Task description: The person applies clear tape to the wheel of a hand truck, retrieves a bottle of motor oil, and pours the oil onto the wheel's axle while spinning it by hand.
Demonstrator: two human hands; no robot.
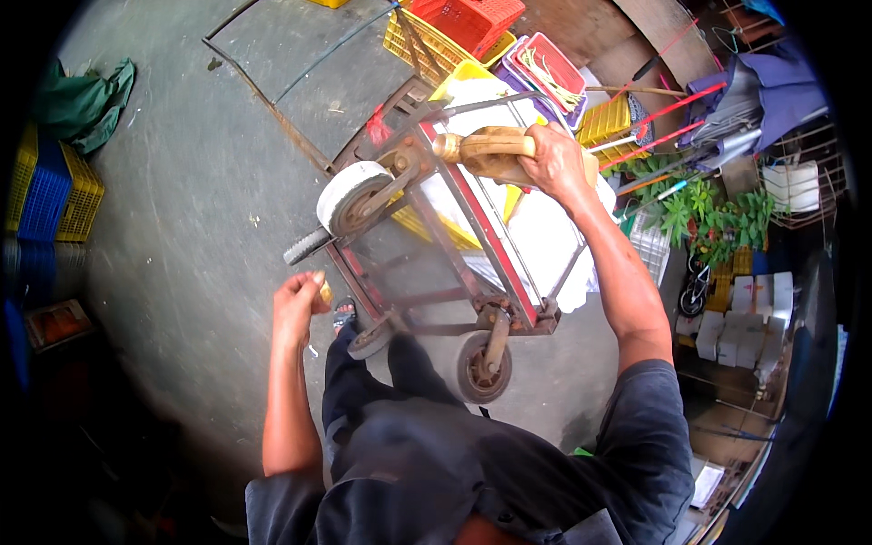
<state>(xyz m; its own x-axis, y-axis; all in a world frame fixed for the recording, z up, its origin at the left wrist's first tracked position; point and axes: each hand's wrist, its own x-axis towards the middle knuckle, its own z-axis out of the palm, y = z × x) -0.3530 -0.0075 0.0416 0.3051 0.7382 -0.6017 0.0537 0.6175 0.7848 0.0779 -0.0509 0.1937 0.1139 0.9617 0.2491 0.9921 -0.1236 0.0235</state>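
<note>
My right hand (556, 163) is closed round the handle of an amber-brown plastic jug (490, 154). The jug lies tilted on its side, its mouth pointing left toward a caster of the cart. That cart (477, 232) has a rusty red metal frame and is tipped over with its wheels exposed. A pale-rimmed wheel (356, 198) is just below and left of the jug's mouth; a dark caster wheel (484, 366) sits at the near end. Out to the left, my left hand (297, 304) pinches a small yellow piece, perhaps a cap, apart from the cart.
White sacking (545, 241) lies behind the frame. Yellow and red crates (463, 27) and a red basin (549, 68) stand at the far side. Stacked crates (54, 186) are at the left. Plants (704, 218), poles and white boxes (745, 318) line the right.
</note>
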